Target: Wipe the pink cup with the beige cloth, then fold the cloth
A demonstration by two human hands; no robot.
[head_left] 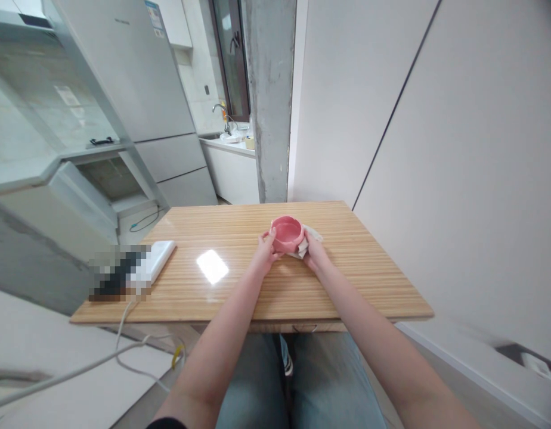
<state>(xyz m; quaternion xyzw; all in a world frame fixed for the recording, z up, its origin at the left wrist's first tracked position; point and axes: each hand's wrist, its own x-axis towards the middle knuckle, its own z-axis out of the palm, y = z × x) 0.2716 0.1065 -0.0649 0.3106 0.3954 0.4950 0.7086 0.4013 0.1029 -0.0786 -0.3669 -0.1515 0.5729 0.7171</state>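
Note:
A pink bowl (288, 233) with a wavy rim is tilted toward me above the wooden table (347, 238); its inside shows no contents. My left hand (269, 249) grips the bowl's left side, thumb over the rim and fingers underneath. My right hand (315, 250) is closed on a crumpled whitish cloth (302, 247), which it presses against the bowl's right side. Part of the cloth sticks out behind that hand and below the bowl. The right fingertips are partly hidden by the cloth.
On the table's left end lies a white flat object (161, 259), partly blurred out, with a white cable (121, 328) hanging over the edge. A white wall (392, 149) runs along the right. Beyond stand a concrete pillar (272, 107), a fridge (123, 71) and a sink (210, 136).

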